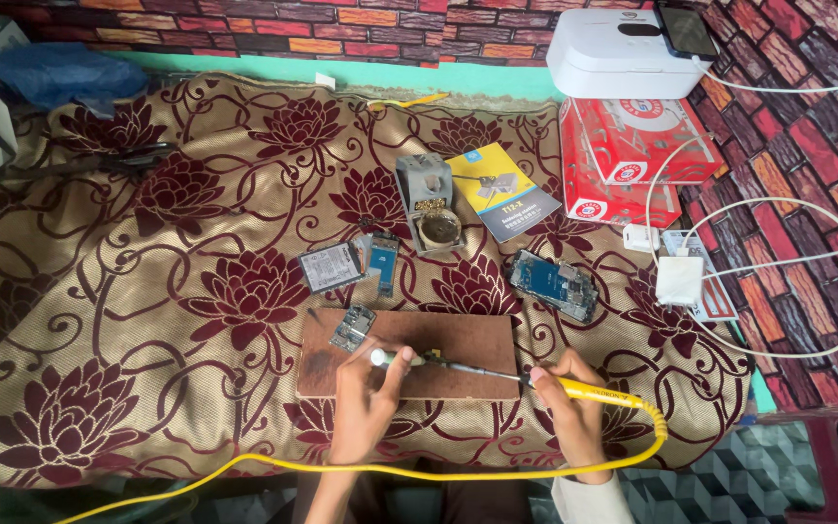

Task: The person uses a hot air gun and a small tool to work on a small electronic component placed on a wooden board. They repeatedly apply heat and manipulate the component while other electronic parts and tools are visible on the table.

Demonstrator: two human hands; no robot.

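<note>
My right hand [574, 408] grips a yellow-handled soldering iron [535, 380] whose metal tip reaches left over a brown wooden board [467, 340]. My left hand [366, 403] pinches a small white-tipped tool [382, 358] right at the iron's tip, above the board. A small circuit board [352, 327] lies on the wooden board's upper left corner, just above my left hand. The iron's yellow cable [390, 471] loops down and left in front of me.
On the floral cloth [147, 320] lie a phone battery [330, 267], a narrow blue part [383, 262], an opened phone [555, 283], a grey iron stand [431, 204] and a booklet [501, 204]. Red boxes [623, 155], a white device [623, 53], chargers and white cables sit right.
</note>
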